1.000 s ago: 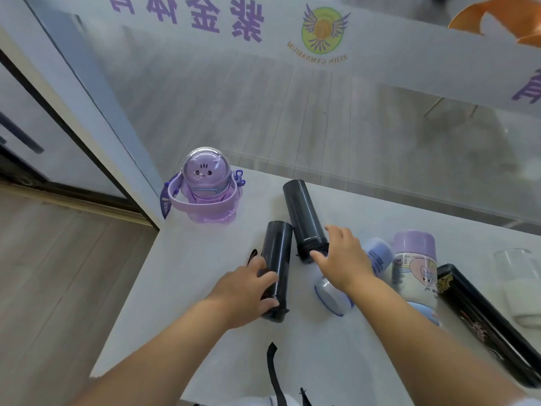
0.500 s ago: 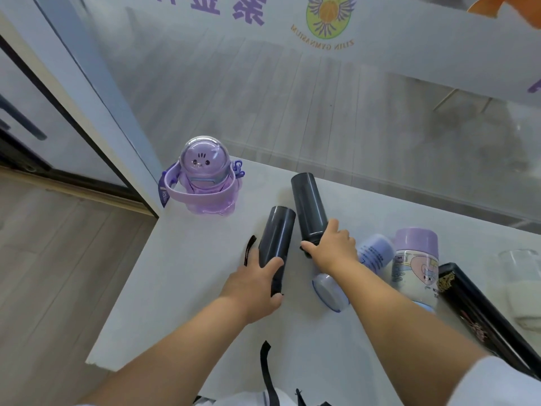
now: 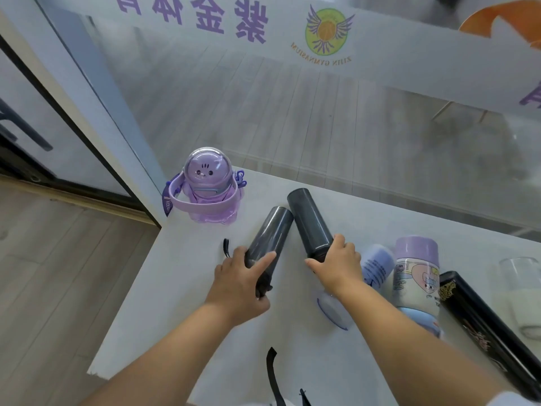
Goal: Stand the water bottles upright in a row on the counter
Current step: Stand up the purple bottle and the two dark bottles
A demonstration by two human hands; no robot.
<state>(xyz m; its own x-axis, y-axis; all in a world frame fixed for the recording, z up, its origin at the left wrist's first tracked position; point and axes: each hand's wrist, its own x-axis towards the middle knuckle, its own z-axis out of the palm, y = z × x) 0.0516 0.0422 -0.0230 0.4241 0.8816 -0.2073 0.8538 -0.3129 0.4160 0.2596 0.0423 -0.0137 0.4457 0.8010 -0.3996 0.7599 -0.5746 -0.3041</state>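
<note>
Two dark grey bottles lie side by side on the white counter (image 3: pixel 181 288). My left hand (image 3: pixel 240 282) grips the near end of the left dark bottle (image 3: pixel 270 232). My right hand (image 3: pixel 336 263) is closed around the near end of the right dark bottle (image 3: pixel 310 221). A purple cat-face bottle (image 3: pixel 207 186) stands upright at the far left corner. A pale blue bottle (image 3: pixel 376 266) lies behind my right wrist. Beside it lie a purple-capped cartoon bottle (image 3: pixel 417 276) and a long black bottle (image 3: pixel 486 329).
A glass wall (image 3: pixel 322 127) with purple lettering runs along the counter's far edge. A clear glass (image 3: pixel 524 288) sits at the far right. The counter's left edge drops to a wooden floor (image 3: pixel 44 273). A black strap (image 3: pixel 272 373) lies near the front.
My right hand slid from over the pale blue bottle onto the right dark bottle's end and closed on it. My left hand kept its grip, and the left bottle's far end has swung right.
</note>
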